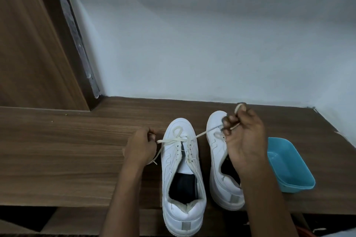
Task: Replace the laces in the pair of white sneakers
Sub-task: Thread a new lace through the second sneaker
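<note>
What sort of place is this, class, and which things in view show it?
Probably a room in a home, perhaps by an entrance: a wooden ledge against a plain painted wall, a wooden panel at the left, and white sneakers beside a blue plastic tub.

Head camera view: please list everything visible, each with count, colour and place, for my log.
sneakers: two, white, side by side on the table, toes toward the wall; left sneaker, right sneaker
lace: one that I can tell, cream, across the left sneaker's front eyelets, stretched between both hands
tub: one, blue, on the table right of the sneakers
table: one, brown wood
wall: pale, behind the table
wooden panel: one, brown, upper left
left hand: pinches one lace end
right hand: grips the other end, lace looped round its fingers
</note>
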